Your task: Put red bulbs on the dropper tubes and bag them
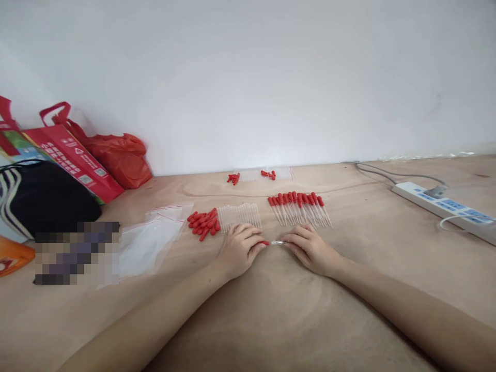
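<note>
And here, a small red bulb (265, 243) is pinched between the thumb and fingers of the left hand (238, 251), while a clear tube (278, 243) is pinched at its far end by the right hand (314, 251). The two are lined up between the hands, end to end; whether they are joined cannot be told.

Just beyond the right hand, a row of bulb-topped tubes (297, 200) is laid out, red ends away, so a good batch appears done. Beyond the left hand, bare tubes (240, 214) are lined up with no bulbs on, and loose red bulbs (204, 222) are heaped beside them: plenty seems left unpaired. Farther off, ahead of both hands, more red pieces (233, 179) are seen. Clear bags (145, 248) are spread left of the left hand.
</note>
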{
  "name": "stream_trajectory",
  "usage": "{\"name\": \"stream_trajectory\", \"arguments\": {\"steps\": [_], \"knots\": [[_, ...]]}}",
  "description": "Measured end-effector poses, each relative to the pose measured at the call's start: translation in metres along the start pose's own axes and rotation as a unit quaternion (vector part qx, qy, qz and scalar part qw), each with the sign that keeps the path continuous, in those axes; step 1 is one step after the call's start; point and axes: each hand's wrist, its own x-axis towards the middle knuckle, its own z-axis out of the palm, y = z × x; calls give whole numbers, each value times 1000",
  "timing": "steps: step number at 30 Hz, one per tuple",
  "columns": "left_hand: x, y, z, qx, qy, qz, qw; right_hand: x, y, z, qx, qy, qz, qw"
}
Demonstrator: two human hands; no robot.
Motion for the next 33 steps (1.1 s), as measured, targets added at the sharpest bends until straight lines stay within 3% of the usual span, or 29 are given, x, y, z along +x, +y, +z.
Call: {"name": "stream_trajectory", "arguments": {"steps": [16, 23, 33], "knots": [[-1, 8, 0, -54, -11, 15, 998, 2, 0, 5, 4, 47, -48, 998], [-2, 9, -2, -88, -13, 26, 996, 6, -2, 3, -22, 27, -60, 998], [-2, 13, -3, -28, -10, 37, 999, 8, -14, 7, -103, 38, -78, 991]]}}
